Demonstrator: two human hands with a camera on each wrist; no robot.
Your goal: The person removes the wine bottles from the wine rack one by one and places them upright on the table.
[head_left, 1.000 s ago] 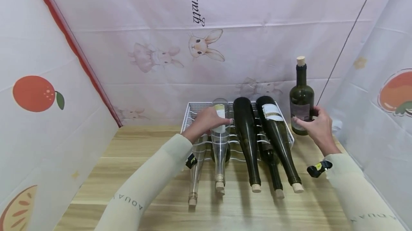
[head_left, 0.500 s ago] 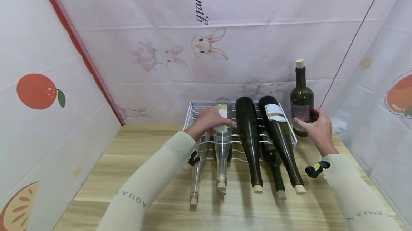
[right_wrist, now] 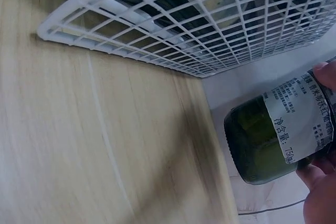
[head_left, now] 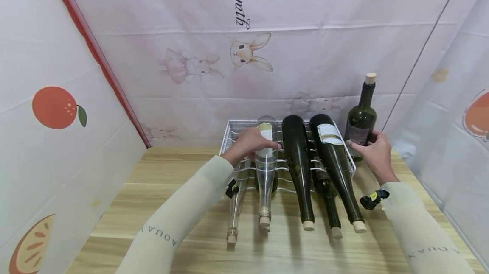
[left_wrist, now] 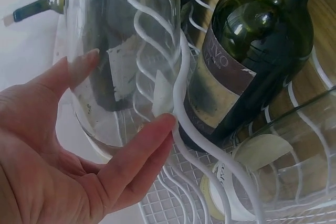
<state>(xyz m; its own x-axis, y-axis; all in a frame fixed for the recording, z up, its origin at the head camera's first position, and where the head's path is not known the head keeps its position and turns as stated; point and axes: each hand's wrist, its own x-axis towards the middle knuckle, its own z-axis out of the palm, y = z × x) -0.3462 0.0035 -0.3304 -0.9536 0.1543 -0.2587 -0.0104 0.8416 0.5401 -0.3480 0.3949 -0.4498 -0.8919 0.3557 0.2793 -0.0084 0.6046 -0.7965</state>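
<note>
My right hand [head_left: 376, 157] grips a dark green wine bottle [head_left: 362, 117] by its labelled lower body, at the back right of the head view. The bottle leans slightly right, cork end up; its base [right_wrist: 252, 150] shows beside the table's back edge in the right wrist view. My left hand [head_left: 252, 140] holds a clear glass bottle [head_left: 264, 180] near its base, thumb on one side and fingers on the other in the left wrist view. This bottle lies on the white wire rack [head_left: 224, 138], corked neck toward me.
Two large dark bottles [head_left: 296, 155] [head_left: 332, 159] lie on the rack's upper tier, necks forward. Below them are a smaller dark bottle [head_left: 329, 202] and another clear bottle [head_left: 235, 210]. Corked necks overhang the wooden table [head_left: 153, 197]. Printed cloth walls [head_left: 198, 104] stand behind and at both sides.
The green bottle in my right hand has tipped a little, its cork end moving right. My left hand keeps its hold on the clear bottle. The head view has shifted slightly.
</note>
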